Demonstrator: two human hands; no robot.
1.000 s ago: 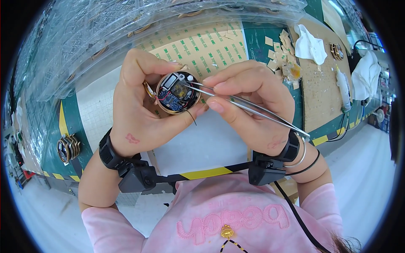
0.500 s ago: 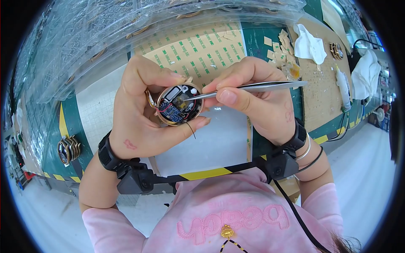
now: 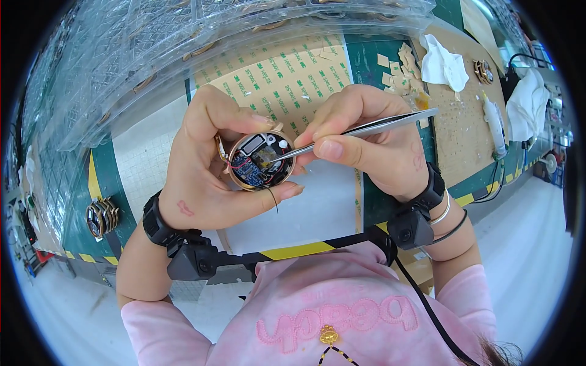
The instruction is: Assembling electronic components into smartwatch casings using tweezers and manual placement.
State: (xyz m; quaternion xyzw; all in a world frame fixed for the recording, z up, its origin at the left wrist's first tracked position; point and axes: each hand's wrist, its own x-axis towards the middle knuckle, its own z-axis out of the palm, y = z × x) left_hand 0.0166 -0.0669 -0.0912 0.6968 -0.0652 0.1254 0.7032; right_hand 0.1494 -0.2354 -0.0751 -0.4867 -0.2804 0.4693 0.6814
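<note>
Near the middle, your left hand (image 3: 210, 168) wraps around a small round gadget (image 3: 261, 160) with its insides showing. At three o'clock from it, your right hand (image 3: 372, 149) pinches shiny tweezers (image 3: 360, 130), their tip poking inside the gadget.

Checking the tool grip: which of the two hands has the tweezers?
The right hand pinches the silver tweezers; their tips reach into the round open device, which the left hand cradles.
</note>
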